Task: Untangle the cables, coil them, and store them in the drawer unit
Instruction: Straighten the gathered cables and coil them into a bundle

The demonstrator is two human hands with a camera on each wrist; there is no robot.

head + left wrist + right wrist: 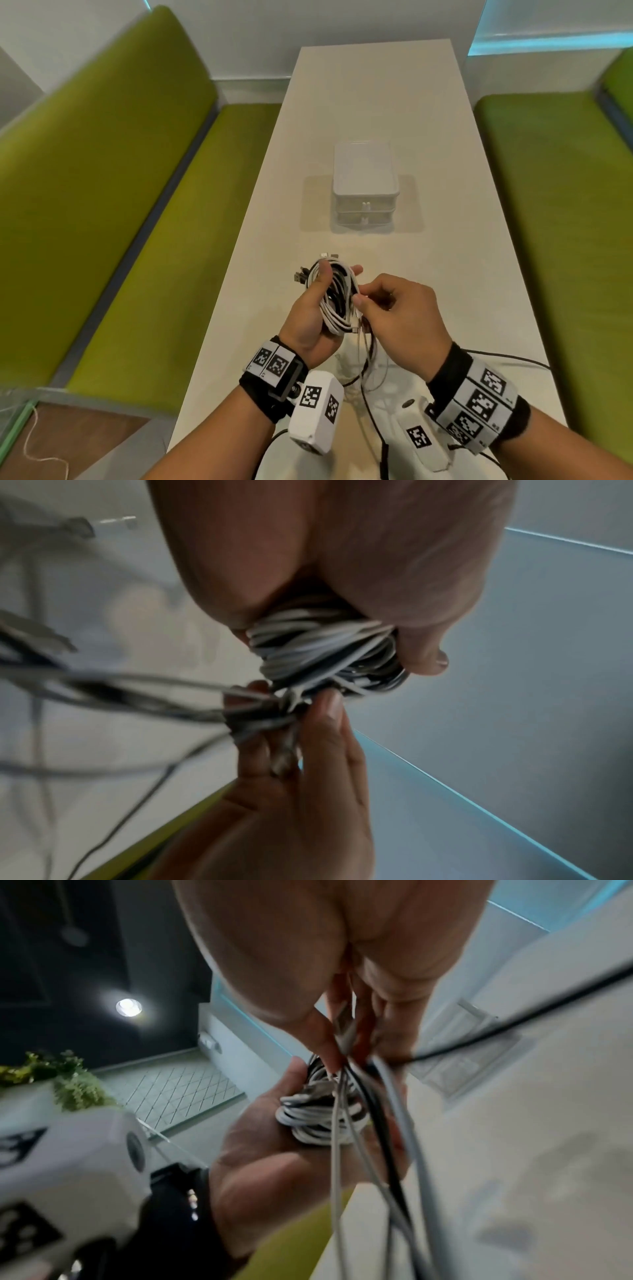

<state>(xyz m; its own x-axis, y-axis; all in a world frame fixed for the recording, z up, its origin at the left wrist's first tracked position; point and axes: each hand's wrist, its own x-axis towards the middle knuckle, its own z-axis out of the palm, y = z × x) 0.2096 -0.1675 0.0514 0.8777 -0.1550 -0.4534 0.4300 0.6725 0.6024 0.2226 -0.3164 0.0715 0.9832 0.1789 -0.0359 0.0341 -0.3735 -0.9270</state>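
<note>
My left hand [317, 308] grips a bundle of white and black cables [337, 296] above the near part of the white table [445, 240], thumb pressed across the loops. My right hand [394, 305] pinches loose cable strands at the bundle's right edge. In the left wrist view the cable bundle [322, 653] sits under my left thumb, and the right hand's fingers [308, 737] hold strands just below it. The right wrist view shows loose strands [363, 1123] hanging from my right fingers past the coiled loops [308, 1118]. The white two-drawer unit [365, 186] stands mid-table with both drawers closed.
Green upholstered benches [120, 205] run along both sides of the table. A thin clear mat [315, 202] lies under the drawer unit. Black wires [507, 358] trail from the wrist cameras over the table's near edge.
</note>
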